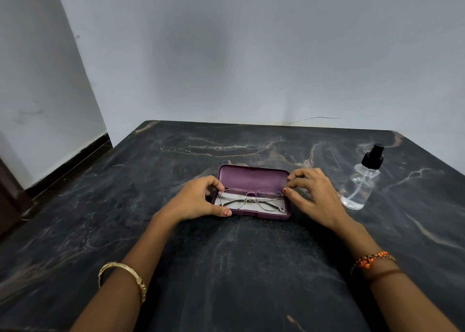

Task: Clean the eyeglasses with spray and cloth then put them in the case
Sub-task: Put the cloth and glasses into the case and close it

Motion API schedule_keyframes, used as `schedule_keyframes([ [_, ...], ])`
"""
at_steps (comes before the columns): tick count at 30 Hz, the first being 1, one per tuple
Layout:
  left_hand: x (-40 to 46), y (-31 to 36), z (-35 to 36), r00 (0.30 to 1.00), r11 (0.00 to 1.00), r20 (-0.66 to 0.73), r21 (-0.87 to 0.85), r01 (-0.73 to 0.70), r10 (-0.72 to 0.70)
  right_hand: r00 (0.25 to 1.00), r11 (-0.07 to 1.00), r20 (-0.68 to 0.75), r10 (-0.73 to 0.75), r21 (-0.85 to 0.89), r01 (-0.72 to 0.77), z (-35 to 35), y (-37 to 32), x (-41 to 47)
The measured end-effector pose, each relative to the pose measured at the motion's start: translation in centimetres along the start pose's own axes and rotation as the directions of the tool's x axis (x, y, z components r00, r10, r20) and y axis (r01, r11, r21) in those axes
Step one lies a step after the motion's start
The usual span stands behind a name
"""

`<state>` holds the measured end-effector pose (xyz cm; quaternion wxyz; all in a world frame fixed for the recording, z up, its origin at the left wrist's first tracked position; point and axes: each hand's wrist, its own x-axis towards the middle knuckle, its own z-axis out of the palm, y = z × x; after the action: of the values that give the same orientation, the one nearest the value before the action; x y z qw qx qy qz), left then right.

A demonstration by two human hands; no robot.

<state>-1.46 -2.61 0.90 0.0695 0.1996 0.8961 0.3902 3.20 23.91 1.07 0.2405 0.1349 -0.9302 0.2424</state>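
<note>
Now the left hand is curled round the left end of the case, thumb on its front edge, fingers up by the hinge corner. The right hand is at the case's right end, and its fingertips pinch the lid corner and touch the frame end. The eyeglasses lie folded inside the open case, on top of a white cloth.

It cannot be told whether the glasses are being taken out or put in. Either way, the frame should be held by its ends, not the lenses, and the case should be kept flat.

The spray bottle stands upright to the right of the case, near the right hand, so it could be knocked. Bare table lies in front of the case and far to its left. Behind the case, the table edge meets the wall.
</note>
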Motion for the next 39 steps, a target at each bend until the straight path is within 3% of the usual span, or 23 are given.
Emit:
schedule_keyframes([
  [4, 0.1, -0.2, 0.1, 1.000, 1.000, -0.009, 0.003, -0.016, 0.016, 0.996, 0.994, -0.030, 0.085, 0.075, -0.082, 0.4, 0.0, 0.0],
  [11, 0.1, -0.3, 0.2, 0.999, 1.000, -0.018, 0.008, -0.030, 0.031, 0.978, 0.938, 0.137, 0.159, 0.288, -0.192, 1.1, -0.2, -0.2],
  [15, 0.2, -0.4, 0.3, 1.000, 0.999, -0.016, 0.018, -0.026, 0.026, 0.983, 0.908, 0.089, 0.161, 0.377, -0.183, 1.0, -0.2, -0.2],
  [22, 0.3, -0.5, 0.2, 1.000, 1.000, 0.006, 0.017, -0.024, 0.024, 0.989, 0.920, 0.128, 0.077, 0.372, -0.119, 1.0, -0.5, -0.3],
  [26, 0.3, -0.4, 0.3, 1.000, 1.000, 0.001, -0.001, -0.029, 0.029, 0.986, 0.912, 0.161, -0.047, 0.410, -0.023, 1.1, -1.3, -0.4],
  [39, 0.4, -0.8, 0.4, 0.986, 0.979, -0.064, 0.141, -0.146, 0.157, 0.959, 0.977, 0.213, -0.185, 0.142, 0.157, 1.4, -1.7, -0.5],
])
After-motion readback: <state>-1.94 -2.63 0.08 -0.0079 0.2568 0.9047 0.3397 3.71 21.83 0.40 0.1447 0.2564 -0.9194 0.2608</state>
